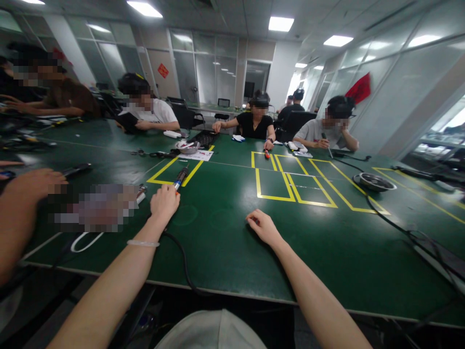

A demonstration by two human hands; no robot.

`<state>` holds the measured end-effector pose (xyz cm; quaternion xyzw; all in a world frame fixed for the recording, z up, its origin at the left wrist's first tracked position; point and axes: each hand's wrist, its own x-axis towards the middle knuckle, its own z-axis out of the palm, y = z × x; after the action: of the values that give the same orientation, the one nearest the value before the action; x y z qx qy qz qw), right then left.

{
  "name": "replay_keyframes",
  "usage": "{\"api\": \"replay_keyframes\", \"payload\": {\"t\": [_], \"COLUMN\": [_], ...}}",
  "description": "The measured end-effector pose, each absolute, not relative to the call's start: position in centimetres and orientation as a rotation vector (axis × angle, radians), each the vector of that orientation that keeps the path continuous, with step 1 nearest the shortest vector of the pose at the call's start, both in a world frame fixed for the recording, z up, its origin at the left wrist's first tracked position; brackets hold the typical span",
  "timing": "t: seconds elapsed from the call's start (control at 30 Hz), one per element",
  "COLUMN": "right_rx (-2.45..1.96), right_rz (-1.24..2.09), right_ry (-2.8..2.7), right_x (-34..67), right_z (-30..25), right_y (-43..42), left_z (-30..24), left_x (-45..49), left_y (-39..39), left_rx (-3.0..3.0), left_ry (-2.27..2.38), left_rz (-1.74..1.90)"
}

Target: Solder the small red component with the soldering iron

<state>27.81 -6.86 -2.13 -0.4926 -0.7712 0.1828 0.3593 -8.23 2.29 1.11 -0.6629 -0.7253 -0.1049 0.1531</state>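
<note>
My left hand (164,201) is closed around a corded hand tool (180,179) with a blue and orange body and a dark, narrow tip. Its tip points up and away, over the edge of a yellow tape outline (192,173) on the green table (218,247). I cannot make out the tool's exact kind. A black cord (183,259) comes from beneath my left wrist and hangs over the near table edge. On the bare tabletop rests my right hand (262,225), its fingers curled, with nothing visible in them.
More yellow tape outlines (276,198) lie ahead to the right. A metal bowl (377,182) and black cables (394,225) are at far right. Across the table, a bowl (187,147) stands near a black tray (203,139). Several people sit around; a neighbour's arm (25,198) reaches in from the left.
</note>
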Motion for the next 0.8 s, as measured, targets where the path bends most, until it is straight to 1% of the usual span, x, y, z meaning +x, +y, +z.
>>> {"api": "replay_keyframes", "payload": {"t": [0.17, 0.27, 0.4, 0.57, 0.7, 0.8], "right_rx": [-1.278, -1.282, -1.279, -1.248, -1.241, -1.233], "right_rz": [0.489, 0.494, 0.486, 0.559, 0.765, 0.893], "right_ry": [-1.990, -1.992, -1.989, -1.941, -1.848, -1.755], "right_x": [27.7, 27.8, 27.8, 27.7, 27.9, 28.0], "right_z": [-1.9, -2.0, -2.1, -2.2, -2.3, -2.5], "right_y": [-6.9, -6.9, -6.9, -6.7, -6.5, -6.4], "left_z": [1.2, 1.2, 1.1, 0.6, -0.1, -0.4], "left_x": [-8.2, -7.4, -4.4, 2.3, 7.3, 9.3], "left_y": [2.3, 2.2, 1.6, -0.4, -2.1, -2.8], "left_rx": [-1.882, -1.943, -2.424, -3.160, -3.569, -3.626], "left_ry": [-2.086, -2.072, -1.877, -1.462, -1.470, -1.515], "left_rz": [-0.381, -0.541, -0.779, -0.881, -0.927, -1.012]}}
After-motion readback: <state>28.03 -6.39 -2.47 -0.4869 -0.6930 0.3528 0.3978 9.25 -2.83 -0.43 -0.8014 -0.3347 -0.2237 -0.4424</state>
